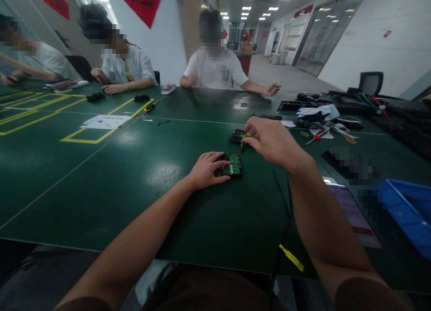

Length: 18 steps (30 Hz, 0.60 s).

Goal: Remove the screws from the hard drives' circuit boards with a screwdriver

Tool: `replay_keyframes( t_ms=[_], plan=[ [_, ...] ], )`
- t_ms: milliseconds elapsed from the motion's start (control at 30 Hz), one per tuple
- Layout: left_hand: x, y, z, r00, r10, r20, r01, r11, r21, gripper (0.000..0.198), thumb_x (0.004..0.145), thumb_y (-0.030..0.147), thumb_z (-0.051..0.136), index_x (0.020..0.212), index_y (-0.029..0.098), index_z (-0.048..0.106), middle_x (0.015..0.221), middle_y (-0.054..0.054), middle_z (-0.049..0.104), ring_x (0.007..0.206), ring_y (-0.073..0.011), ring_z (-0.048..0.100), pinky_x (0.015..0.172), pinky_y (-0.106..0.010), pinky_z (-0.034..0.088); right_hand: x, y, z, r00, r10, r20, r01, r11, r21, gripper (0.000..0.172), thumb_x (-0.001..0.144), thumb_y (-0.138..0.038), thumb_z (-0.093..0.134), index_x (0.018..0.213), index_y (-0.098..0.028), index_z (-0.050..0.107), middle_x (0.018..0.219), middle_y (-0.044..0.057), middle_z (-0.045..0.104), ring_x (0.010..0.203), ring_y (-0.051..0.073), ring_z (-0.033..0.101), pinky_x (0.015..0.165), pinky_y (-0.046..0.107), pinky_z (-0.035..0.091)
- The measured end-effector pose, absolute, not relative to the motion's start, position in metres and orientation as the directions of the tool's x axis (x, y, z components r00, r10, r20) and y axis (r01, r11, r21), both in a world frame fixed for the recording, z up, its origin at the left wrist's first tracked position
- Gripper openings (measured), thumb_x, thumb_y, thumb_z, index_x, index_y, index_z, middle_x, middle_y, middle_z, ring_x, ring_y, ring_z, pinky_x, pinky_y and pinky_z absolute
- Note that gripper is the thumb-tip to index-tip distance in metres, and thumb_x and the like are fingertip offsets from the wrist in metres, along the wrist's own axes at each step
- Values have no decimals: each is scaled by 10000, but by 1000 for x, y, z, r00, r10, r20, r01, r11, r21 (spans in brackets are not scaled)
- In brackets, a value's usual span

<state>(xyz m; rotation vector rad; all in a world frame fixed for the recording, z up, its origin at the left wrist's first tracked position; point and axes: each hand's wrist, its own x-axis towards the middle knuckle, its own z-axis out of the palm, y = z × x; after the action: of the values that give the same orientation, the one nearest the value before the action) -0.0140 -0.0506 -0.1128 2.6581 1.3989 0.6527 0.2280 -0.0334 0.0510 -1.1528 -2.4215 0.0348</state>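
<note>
A hard drive point(235, 166) lies flat on the green table with its green circuit board facing up. My left hand point(209, 169) grips it from the left, thumb along the near edge and fingers across the top. Just beyond the drive's far right corner, my right hand point(269, 138) pinches a screwdriver point(244, 145) with a yellow and black handle, pointing down. Its tip is too small to make out, so contact with the drive cannot be told. Behind the screwdriver sits a second black hard drive point(235, 136), partly hidden by my right hand.
On the right are a phone-like tablet point(357, 214), a blue bin point(409, 212), a red-handled screwdriver point(317, 135), and gloves point(318, 113) among cables. Paper point(105, 121) lies inside yellow tape at left. Three people sit across the table. A dark cable hangs by my right forearm.
</note>
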Motion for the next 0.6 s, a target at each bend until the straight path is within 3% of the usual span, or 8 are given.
replay_keyframes(
  t_ms=[200, 400, 600],
  plan=[
    [-14, -50, -115, 500, 801, 329, 774, -584, 245, 608, 863, 665, 634, 1356, 311, 646, 1552, -90, 479, 1406, -351, 439, 1153, -564, 337, 228, -31, 50, -565, 730, 383, 734, 657, -170, 84, 892, -267, 688, 919, -188, 685, 901, 81, 727, 822, 233, 653, 777, 355, 451],
    [-15, -49, -116, 500, 797, 338, 766, -589, 256, 611, 861, 657, 644, 1367, 314, 642, 1559, -85, 473, 1404, -353, 441, 1157, -560, 338, 229, -34, 52, -600, 711, 366, 696, 690, -199, 152, 864, -180, 648, 1005, -171, 704, 969, 85, 742, 853, 230, 669, 792, 341, 458],
    [-16, -49, -114, 508, 792, 338, 759, -597, 259, 605, 861, 642, 655, 1373, 321, 637, 1559, -87, 474, 1403, -363, 442, 1147, -576, 345, 228, -38, 53, -569, 748, 342, 719, 654, -234, 204, 876, -230, 685, 1075, -188, 662, 981, 83, 745, 865, 239, 676, 785, 341, 461]
  ],
)
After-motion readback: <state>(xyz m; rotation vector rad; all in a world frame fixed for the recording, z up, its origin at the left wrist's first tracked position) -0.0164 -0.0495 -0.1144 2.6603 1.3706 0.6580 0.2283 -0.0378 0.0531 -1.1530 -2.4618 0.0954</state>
